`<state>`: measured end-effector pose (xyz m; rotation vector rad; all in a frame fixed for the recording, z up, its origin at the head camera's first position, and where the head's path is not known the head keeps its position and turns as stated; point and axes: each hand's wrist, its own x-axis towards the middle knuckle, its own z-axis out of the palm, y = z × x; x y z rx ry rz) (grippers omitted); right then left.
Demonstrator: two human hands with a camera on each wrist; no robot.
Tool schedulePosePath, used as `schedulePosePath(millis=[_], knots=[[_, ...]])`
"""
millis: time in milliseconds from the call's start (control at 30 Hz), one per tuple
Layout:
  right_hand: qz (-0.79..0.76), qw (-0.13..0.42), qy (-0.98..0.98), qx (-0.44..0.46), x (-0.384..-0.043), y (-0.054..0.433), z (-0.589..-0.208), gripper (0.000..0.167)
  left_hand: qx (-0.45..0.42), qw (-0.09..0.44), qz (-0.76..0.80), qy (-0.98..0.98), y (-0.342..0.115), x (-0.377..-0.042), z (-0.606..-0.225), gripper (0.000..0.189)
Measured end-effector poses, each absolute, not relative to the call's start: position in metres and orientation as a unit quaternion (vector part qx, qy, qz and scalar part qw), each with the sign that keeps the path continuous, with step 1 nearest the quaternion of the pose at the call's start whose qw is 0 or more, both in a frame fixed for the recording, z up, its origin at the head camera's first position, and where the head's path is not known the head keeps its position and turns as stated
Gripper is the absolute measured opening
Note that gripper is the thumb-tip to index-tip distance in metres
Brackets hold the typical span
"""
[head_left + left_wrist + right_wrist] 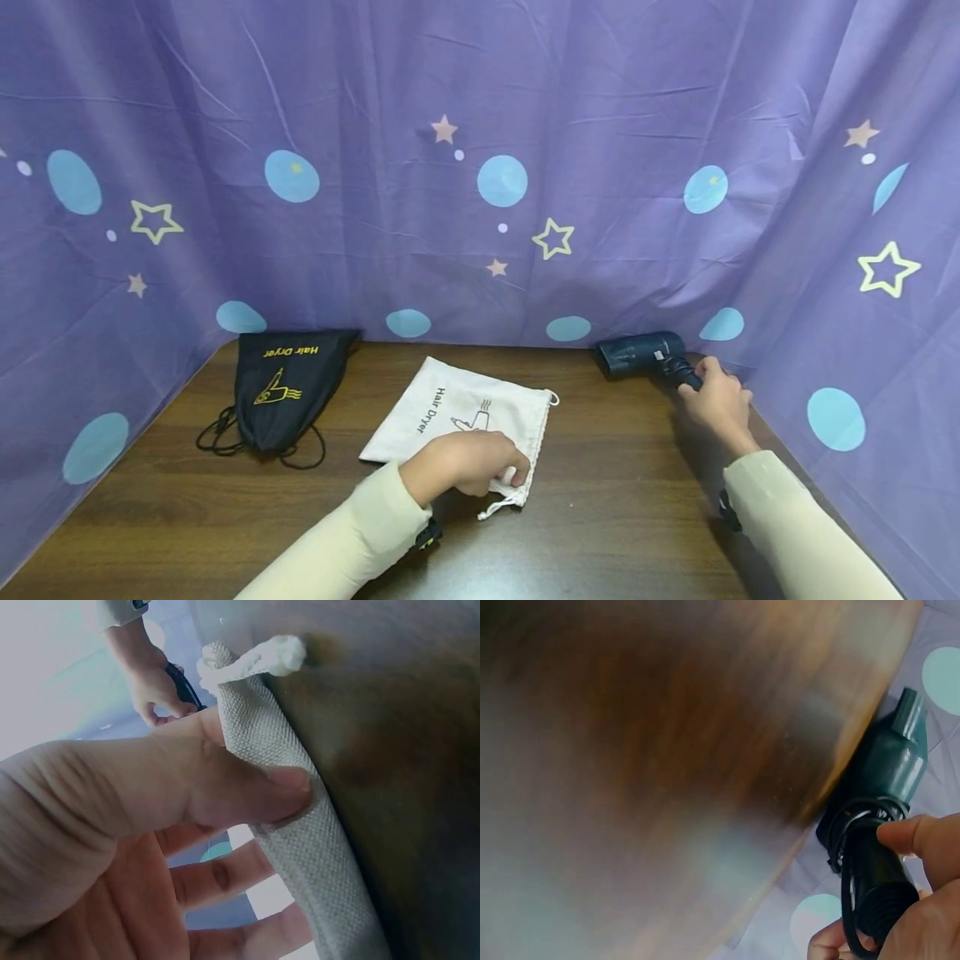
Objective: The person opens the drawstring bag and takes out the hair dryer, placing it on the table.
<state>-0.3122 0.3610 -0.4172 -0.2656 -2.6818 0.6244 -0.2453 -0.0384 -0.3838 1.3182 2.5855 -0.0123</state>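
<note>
The right hand (720,406), its grip curled round the dark-teal plastic hair dryer (637,354), was right of and beyond the white cloth drawstring pouch (480,390) the left hand (480,461) pinched.

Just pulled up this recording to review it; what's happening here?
A person's left hand pinches the edge of a white drawstring pouch on the wooden table. Their right hand grips a dark hair dryer by its handle, at the table's far right. A black drawstring pouch lies at the left. The dryer is outside both pouches.
</note>
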Motion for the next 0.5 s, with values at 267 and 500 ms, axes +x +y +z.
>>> schedulePosePath(millis=[267, 500], knots=[[0.255, 0.107, -0.945, -0.175, -0.3092, 0.3652, -0.4136, 0.043, 0.453, 0.125, -0.002, 0.883, -0.0364, -0.2459, -0.3833, 0.045], [0.238, 0.065, -0.950, -0.193, -0.3087, 0.3686, -0.4107, 0.050, 0.447, 0.129, -0.001, 0.885, -0.0369, -0.2454, -0.3843, 0.045]])
